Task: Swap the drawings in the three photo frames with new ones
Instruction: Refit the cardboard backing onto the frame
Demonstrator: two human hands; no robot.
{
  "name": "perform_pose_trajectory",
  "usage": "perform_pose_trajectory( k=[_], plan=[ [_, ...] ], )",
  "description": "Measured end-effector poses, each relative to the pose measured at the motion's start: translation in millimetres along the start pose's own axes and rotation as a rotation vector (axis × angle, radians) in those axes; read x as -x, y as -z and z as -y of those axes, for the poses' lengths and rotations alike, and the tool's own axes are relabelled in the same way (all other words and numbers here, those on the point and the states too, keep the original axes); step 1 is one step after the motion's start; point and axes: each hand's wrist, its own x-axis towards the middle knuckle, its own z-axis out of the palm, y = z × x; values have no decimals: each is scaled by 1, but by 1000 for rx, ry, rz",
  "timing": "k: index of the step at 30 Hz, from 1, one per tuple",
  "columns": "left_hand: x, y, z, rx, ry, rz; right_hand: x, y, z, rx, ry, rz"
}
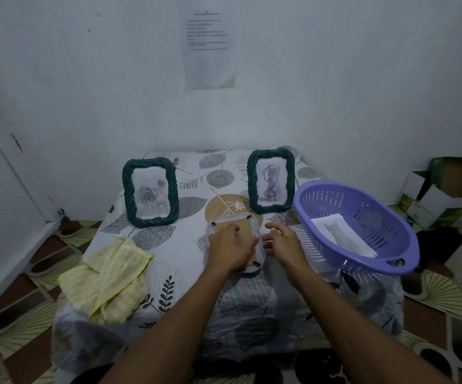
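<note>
A third photo frame (235, 243) is laid face down under the left hand (231, 246), whose fingers are pressed on its brown backing. The right hand (282, 239) is held just beside it, fingers loosely spread, gripping nothing. The backing seems about to be opened; its small clips probably need turning next. Beyond the hands two green frames (150, 192) stand upright; right of the right hand, a cat drawing (340, 235) lies in the purple basket (321, 195).

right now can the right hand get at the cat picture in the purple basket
Probably yes. The right hand is beside the basket, whose open top tilts toward it, and nothing covers the cat picture.
</note>
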Motion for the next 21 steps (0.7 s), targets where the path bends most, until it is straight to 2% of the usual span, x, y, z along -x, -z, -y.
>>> perform_pose_trajectory(
  k=[3,5,7,13,17,19,21],
  plan=[
    [-1,4,-8,-72,22,18,4,1,19,-211,14,42],
    [-3,10,-10,-58,44,16,6,0,31,-269,39,87],
    [-5,19,-10,119,67,-19,6,-2,39,-249,64,114],
    [9,49,-3,856,86,-18,3,-9,44,-155,38,101],
    [15,57,6,1265,111,123,2,-19,32,-129,-94,163],
    [19,56,11,1380,169,218,5,-23,29,-218,-154,206],
    [22,57,14,1379,180,239,9,-24,30,-312,-191,200]
  ],
)
